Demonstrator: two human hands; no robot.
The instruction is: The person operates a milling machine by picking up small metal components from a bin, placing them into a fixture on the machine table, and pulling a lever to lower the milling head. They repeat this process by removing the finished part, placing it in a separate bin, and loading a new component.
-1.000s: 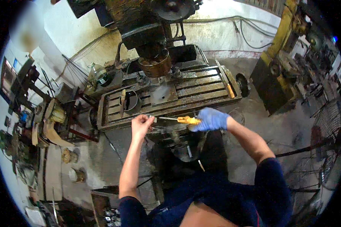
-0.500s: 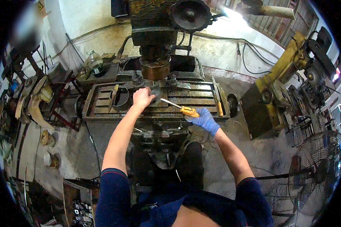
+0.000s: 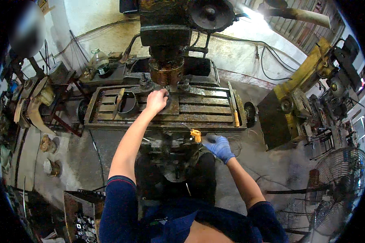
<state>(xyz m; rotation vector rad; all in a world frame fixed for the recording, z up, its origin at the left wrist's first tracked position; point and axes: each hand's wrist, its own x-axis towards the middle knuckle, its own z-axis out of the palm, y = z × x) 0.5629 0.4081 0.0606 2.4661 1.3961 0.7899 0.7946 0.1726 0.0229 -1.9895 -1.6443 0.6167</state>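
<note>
My bare left hand [image 3: 156, 100] reaches forward onto the slotted table [image 3: 207, 109] of a rusty milling machine, fingers curled on a small metal part just below the spindle head [image 3: 166, 72]; what it grips is too small to tell. My right hand [image 3: 219, 146], in a blue glove, is lower and nearer to me, in front of the table's front edge. It holds a screwdriver with a yellow handle [image 3: 196, 135], its shaft pointing up and left toward the table.
A file with a wooden handle [image 3: 233, 106] lies on the table's right side, a dark ring-shaped part [image 3: 127, 103] on its left. A plastic bottle [image 3: 100, 62] stands behind. A yellow machine [image 3: 300, 97] is at right, a floor fan [image 3: 338, 186] lower right, a cluttered bench [image 3: 32, 101] left.
My left hand moved forward from the table's front edge to the spot under the spindle. My right hand with the screwdriver drew back off the table, down toward me.
</note>
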